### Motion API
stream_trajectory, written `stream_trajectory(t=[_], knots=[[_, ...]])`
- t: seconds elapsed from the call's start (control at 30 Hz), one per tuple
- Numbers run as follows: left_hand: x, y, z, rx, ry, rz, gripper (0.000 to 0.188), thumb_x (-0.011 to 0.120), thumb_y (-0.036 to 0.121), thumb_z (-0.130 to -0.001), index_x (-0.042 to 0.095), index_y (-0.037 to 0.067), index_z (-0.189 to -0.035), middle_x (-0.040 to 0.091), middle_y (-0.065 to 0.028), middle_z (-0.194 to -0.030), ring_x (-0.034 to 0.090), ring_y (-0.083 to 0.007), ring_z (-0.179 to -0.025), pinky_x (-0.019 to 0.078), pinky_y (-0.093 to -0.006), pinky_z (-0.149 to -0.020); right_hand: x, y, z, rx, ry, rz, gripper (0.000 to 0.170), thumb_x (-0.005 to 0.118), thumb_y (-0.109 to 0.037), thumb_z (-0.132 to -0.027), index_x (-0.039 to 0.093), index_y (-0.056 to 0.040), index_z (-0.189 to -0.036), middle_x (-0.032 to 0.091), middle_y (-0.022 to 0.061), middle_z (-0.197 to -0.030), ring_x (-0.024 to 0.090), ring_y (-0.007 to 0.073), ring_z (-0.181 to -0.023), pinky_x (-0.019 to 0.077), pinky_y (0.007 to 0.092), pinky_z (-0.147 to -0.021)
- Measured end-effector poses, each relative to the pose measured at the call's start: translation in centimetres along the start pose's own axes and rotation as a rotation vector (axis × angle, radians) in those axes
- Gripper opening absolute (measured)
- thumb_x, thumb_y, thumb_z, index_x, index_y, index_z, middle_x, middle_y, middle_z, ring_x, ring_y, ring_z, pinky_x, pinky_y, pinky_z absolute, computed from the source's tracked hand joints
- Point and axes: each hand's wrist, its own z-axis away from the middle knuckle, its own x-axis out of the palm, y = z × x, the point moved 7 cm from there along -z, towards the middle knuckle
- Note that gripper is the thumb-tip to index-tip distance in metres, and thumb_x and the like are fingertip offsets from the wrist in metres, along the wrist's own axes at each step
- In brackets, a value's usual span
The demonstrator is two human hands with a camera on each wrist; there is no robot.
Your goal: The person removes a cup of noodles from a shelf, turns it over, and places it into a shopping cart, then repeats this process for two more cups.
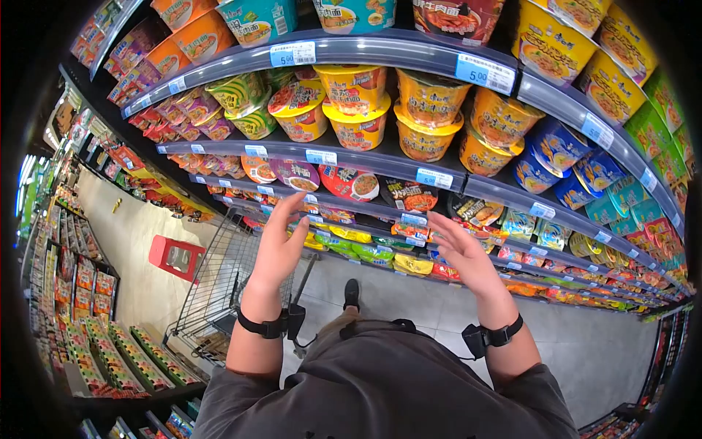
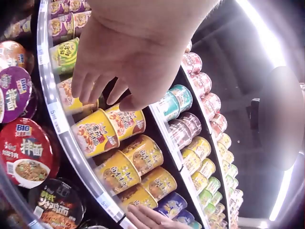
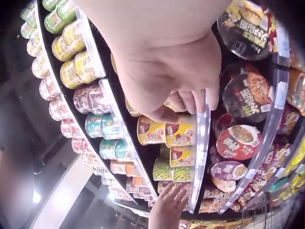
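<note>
The left hand (image 1: 280, 245) is held out before the shelves with relaxed fingers, holding nothing; a purple noodle bowl (image 1: 295, 175) lies just beyond its fingertips. Opposite it, the right hand (image 1: 466, 252) reaches forward, fingers extended and nothing in them, near a black noodle bowl (image 1: 411, 196). Between the hands, a red bowl (image 1: 349, 183) stands on the shelf. In the left wrist view the left hand (image 2: 131, 57) hangs over yellow noodle cups (image 2: 95, 133). In the right wrist view the right hand (image 3: 171, 71) appears in front of similar cups (image 3: 151, 131).
A wire shopping cart (image 1: 212, 285) stands at the left, beside a red-framed object (image 1: 177, 257) over the floor. Curved shelf edges with price tags (image 1: 292, 53) run across the front. Stacked yellow cups (image 1: 431, 110) fill the shelf above the bowls. More shelving (image 1: 88, 271) lines the far left.
</note>
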Motion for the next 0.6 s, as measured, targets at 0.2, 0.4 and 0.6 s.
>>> stream_trajectory(t=[0.2, 0.4, 0.6], knots=[[-1.4, 2.7, -7.4, 0.2, 0.061, 0.087, 0.048, 0.055, -0.002, -0.098, 0.049, 0.001, -0.146, 0.054, -0.0134, -0.144, 0.052, -0.0253, -0.135, 0.0424, -0.0384, -0.111, 3.1, -5.3, -8.0, -0.19, 0.003, 0.076, 0.08, 0.055, 0.01, -0.092, 0.023, -0.0063, -0.163, 0.026, 0.0123, -0.168, 0.025, 0.0262, -0.156, 0.0233, 0.0435, -0.125], [-3.0, 3.9, -15.9, 0.364, 0.11, 0.204, 0.056, 0.058, -0.002, -0.097, 0.043, -0.001, -0.15, 0.052, -0.0194, -0.144, 0.052, -0.027, -0.134, 0.0443, -0.0396, -0.111, 3.9, -9.4, -15.1, -0.4, 0.068, 0.323, 0.091, 0.063, 0.004, -0.088, 0.013, -0.0013, -0.164, 0.012, 0.0181, -0.172, 0.008, 0.0302, -0.16, 0.0165, 0.0426, -0.126], [-2.8, 3.0, -22.5, 0.361, 0.064, 0.216, 0.046, 0.058, -0.002, -0.092, 0.051, -0.004, -0.137, 0.058, -0.0219, -0.134, 0.058, -0.0326, -0.126, 0.0457, -0.0385, -0.105, 3.5, -10.2, -19.3, -0.413, 0.168, 0.455, 0.097, 0.067, 0.002, -0.084, 0.009, 0.0039, -0.162, 0.01, 0.0248, -0.17, 0.005, 0.0341, -0.16, 0.0083, 0.0404, -0.127]])
